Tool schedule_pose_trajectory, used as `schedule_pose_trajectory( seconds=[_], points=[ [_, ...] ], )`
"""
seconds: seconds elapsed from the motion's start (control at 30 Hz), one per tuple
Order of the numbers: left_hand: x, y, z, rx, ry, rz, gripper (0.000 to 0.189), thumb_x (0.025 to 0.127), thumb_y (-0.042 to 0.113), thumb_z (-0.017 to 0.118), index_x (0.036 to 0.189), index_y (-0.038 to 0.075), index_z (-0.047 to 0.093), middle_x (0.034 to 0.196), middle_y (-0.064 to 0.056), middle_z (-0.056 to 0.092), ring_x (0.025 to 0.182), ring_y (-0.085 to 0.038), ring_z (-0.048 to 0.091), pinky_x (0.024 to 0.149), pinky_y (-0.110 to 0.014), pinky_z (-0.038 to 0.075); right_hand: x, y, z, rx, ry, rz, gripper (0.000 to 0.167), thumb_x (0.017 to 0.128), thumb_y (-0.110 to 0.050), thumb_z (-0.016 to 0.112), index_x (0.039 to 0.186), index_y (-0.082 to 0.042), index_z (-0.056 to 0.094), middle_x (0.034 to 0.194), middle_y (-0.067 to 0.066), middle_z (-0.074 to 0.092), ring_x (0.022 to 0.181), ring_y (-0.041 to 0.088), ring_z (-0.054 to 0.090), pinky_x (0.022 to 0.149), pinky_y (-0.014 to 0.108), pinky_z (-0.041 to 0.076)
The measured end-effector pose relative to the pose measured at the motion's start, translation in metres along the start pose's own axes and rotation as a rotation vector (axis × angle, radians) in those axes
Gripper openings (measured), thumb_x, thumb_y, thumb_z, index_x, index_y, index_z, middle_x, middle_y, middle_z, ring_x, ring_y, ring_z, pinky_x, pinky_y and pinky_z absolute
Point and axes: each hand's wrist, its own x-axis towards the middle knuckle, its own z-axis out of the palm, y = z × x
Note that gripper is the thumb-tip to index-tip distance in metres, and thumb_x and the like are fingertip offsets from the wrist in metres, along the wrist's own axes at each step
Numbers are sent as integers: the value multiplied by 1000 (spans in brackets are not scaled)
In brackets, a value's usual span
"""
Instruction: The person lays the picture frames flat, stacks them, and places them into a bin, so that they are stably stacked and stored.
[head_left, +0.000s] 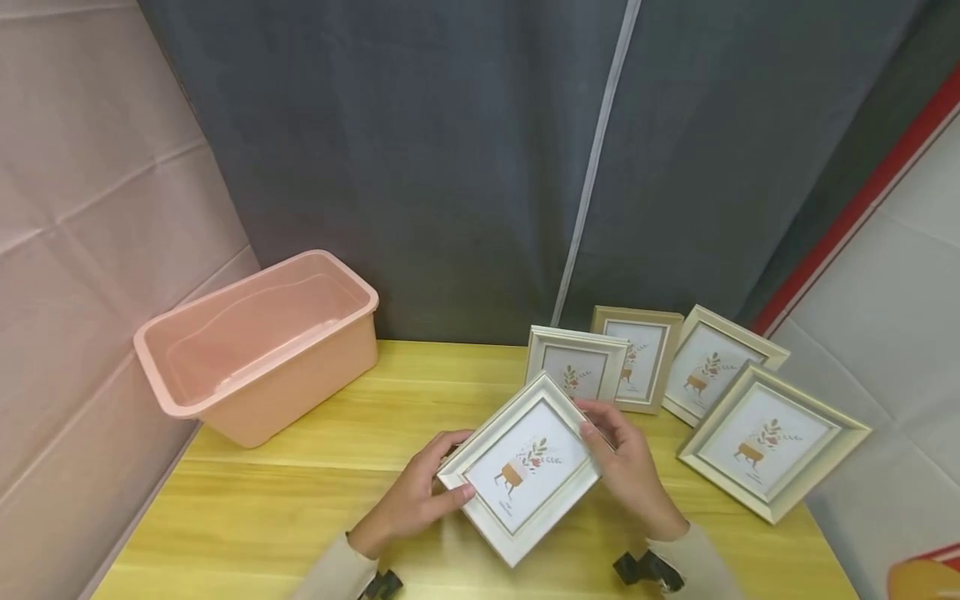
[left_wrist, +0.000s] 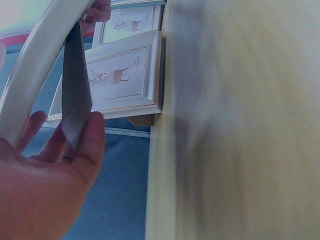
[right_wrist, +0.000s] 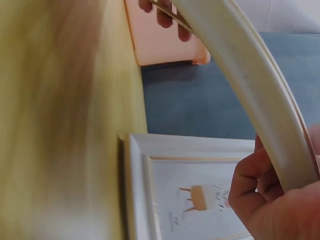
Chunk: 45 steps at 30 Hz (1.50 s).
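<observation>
In the head view, a cream picture frame (head_left: 525, 471) with a potted-plant print is held tilted above the table, its front facing up. My left hand (head_left: 416, 492) grips its left side, thumb on the front edge. My right hand (head_left: 626, 471) grips the upper right side. Behind the frame, a dark grey stand flap (left_wrist: 76, 85) sticks out in the left wrist view, with fingers of my left hand (left_wrist: 55, 175) at its end. From the right wrist view, my right hand (right_wrist: 270, 195) holds the frame's edge (right_wrist: 255, 85). A similar white frame (head_left: 534, 354) stands just behind.
A tan frame (head_left: 652, 367) and two cream frames, one farther back (head_left: 750, 350) and one nearer (head_left: 813, 462), stand at the right of the wooden table (head_left: 300, 492). A pink plastic bin (head_left: 322, 354) sits at the back left. A dark curtain (head_left: 390, 167) hangs behind.
</observation>
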Motion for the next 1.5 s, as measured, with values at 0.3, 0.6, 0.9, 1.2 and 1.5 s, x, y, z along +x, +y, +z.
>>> schedule_pose_trajectory(
  seconds=[0.3, 0.6, 0.9, 1.2, 1.5],
  points=[
    [-15, 3, -3, -268, 122, -128, 67, 98, -2, 65, 159, 0, 35, 145, -30, 50, 121, -16, 64, 102, -31, 59, -13, 5, 18, 119, 22, 118, 39, 107, 2, 51, 145, -2, 55, 122, 24, 67, 94, 13, 71, 78, 31, 65],
    [-23, 6, -4, -360, 260, -229, 82, 100, -2, 63, 167, 7, 17, 149, -32, 40, 129, -11, 61, 105, -29, 57, -28, 6, 35, 182, 70, 228, 50, 107, 4, 46, 155, -13, 47, 125, 24, 64, 100, 15, 68, 84, 28, 63],
    [-27, 4, -6, -287, 407, -370, 71, 102, 6, 67, 164, 6, 32, 152, -30, 52, 136, -32, 61, 104, -24, 56, -41, 12, 39, 199, 16, 252, 54, 107, 2, 48, 159, -16, 46, 134, 20, 59, 109, 14, 64, 91, 24, 57],
    [-25, -1, -14, -215, 484, -469, 60, 103, 8, 67, 159, 10, 45, 146, -27, 61, 133, -42, 63, 101, -24, 57, -38, 19, 37, 152, -86, 314, 59, 98, 5, 57, 152, -18, 54, 125, 23, 62, 78, 16, 68, 74, 27, 59],
    [-26, -10, -25, -180, 517, -560, 54, 104, 10, 67, 156, 13, 53, 141, -25, 65, 130, -38, 66, 99, -28, 60, -31, 29, 36, 104, -217, 284, 53, 96, -4, 73, 146, -5, 57, 106, 22, 72, 86, 12, 71, 74, 27, 62]
  ],
)
